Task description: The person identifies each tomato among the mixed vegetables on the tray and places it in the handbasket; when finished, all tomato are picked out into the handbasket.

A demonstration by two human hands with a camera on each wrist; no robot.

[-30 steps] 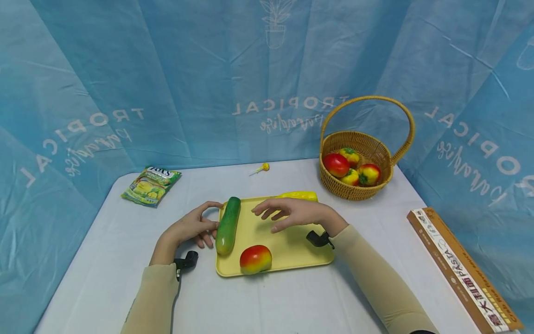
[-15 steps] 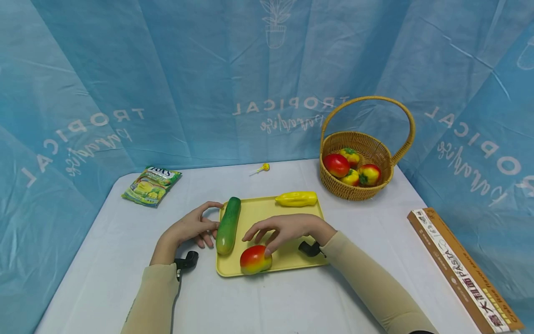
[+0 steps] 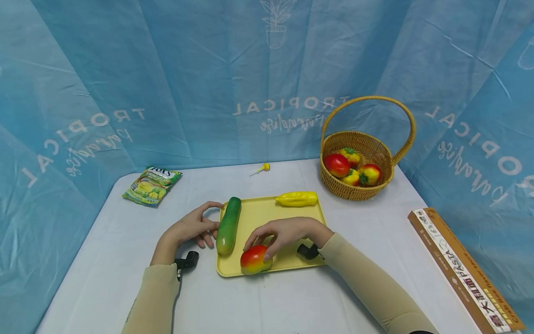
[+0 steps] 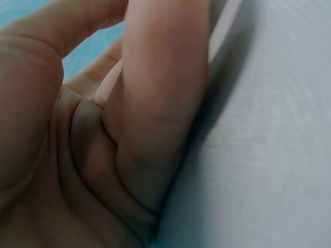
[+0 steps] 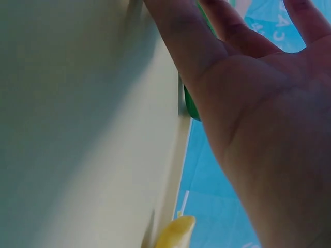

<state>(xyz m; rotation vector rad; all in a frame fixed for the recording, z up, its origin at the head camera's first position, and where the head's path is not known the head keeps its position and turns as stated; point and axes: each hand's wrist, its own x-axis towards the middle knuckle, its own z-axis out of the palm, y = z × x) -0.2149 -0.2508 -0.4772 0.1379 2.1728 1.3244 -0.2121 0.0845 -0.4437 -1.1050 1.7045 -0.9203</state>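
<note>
Right hand (image 3: 288, 233) arched over the red-yellow mango (image 3: 255, 260) at the near edge of the yellow tray (image 3: 267, 218), fingertips touching its top but not yet closed round it; left hand (image 3: 189, 229) resting beside the cucumber (image 3: 228, 225), thumb and fingers loosely curved against the tray's left rim, probably to steady it. Yellow pepper (image 3: 297, 199) lying across the far rim; wicker basket (image 3: 363, 185) of fruit well apart to the right.

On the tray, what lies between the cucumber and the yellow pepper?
Nothing: in the head view, only bare tray floor lies between the cucumber and the yellow pepper. The right hand sits nearer, over the mango.
</note>
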